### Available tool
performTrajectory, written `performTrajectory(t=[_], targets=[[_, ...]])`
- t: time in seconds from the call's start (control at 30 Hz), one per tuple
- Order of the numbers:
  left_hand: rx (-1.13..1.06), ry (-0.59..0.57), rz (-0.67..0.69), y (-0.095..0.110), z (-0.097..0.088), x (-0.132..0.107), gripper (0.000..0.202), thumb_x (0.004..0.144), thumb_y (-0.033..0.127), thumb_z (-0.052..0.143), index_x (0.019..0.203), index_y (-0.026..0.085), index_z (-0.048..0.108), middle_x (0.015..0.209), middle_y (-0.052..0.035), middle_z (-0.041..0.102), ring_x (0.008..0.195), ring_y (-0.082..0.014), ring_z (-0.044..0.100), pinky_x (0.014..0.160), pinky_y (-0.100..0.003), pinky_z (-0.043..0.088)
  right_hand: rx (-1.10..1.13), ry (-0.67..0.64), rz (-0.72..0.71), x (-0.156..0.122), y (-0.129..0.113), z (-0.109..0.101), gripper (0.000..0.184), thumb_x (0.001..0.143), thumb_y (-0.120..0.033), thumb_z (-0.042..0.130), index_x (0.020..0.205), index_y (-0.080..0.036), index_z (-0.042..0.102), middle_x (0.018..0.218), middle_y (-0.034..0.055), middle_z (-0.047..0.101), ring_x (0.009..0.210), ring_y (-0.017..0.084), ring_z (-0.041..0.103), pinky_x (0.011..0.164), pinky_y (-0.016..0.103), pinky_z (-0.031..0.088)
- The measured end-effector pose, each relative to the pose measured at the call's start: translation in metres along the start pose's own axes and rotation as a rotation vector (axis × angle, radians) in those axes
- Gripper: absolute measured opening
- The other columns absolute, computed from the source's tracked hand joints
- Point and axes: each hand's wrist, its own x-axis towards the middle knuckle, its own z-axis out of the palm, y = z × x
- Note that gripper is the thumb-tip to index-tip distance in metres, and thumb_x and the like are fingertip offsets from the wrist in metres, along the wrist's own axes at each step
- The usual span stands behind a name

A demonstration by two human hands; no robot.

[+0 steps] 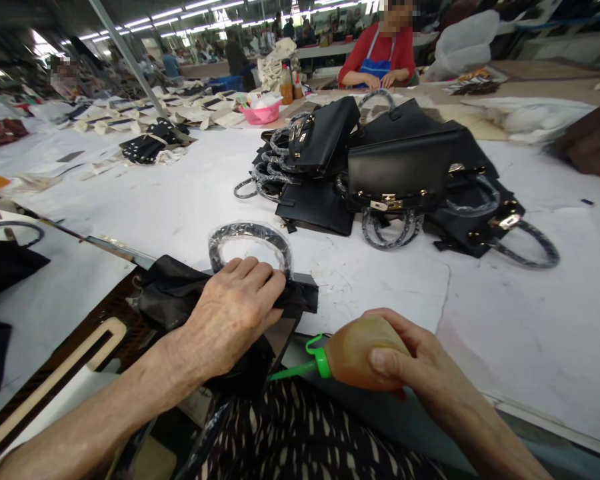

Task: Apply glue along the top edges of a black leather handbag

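My left hand (240, 313) is closed over the upper edge of a black handbag (180, 287) at the table's near edge. The bag's looped handle (250, 233), wrapped in clear plastic, rises just beyond my knuckles. In my right hand (415, 360) is a squeeze bottle (365, 350) of amber liquid, gripped around its body and tilted on its side. Its long green nozzle (295, 371) points left, with the tip at the bag's side below my left hand. Whether the tip touches the bag I cannot tell.
A pile of black handbags (400, 167) with plastic-wrapped handles lies across the white table (170, 193). Farther back are a pink basin (261, 113), a bottle of amber liquid (286, 83) and bundled black pieces (153, 141). A person in red (380, 57) works at the far side.
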Motion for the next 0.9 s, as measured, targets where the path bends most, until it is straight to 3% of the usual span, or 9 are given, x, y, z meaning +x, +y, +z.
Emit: performTrajectory(t=[0.3,0.53,0.9], targets=[[0.000,0.010,-0.012,0.000,0.000,0.001,0.018,0.078,0.018,0.067,0.092,0.013,0.058,0.091,-0.0082,0.060,0.085,-0.0263,0.052,0.073,-0.039,0.046,0.041,0.026,0.022,0.001,0.008,0.002,0.043,0.073,-0.054,0.065,0.093,-0.016,0.058,0.065,0.0024,0.057,0.050,0.015,0.048,0.037,0.020,0.033],[0.004,0.011,-0.004,-0.001,0.000,0.000,0.018,0.079,0.018,0.066,0.093,0.014,0.057,0.092,-0.0088,0.061,0.084,-0.0263,0.052,0.072,-0.038,0.046,0.110,-0.029,0.027,-0.001,0.013,0.003,0.040,0.080,-0.052,0.063,0.095,-0.016,0.058,0.067,0.0060,0.063,0.053,0.018,0.057,0.037,0.019,0.031],[0.022,0.020,-0.019,-0.001,0.001,0.000,0.019,0.077,0.019,0.068,0.091,0.014,0.056,0.089,-0.0075,0.060,0.082,-0.0260,0.052,0.069,-0.038,0.045,0.187,-0.006,0.115,-0.018,0.015,0.018,0.046,0.073,-0.058,0.066,0.092,-0.017,0.056,0.064,0.0044,0.061,0.051,0.017,0.054,0.035,0.017,0.027]])
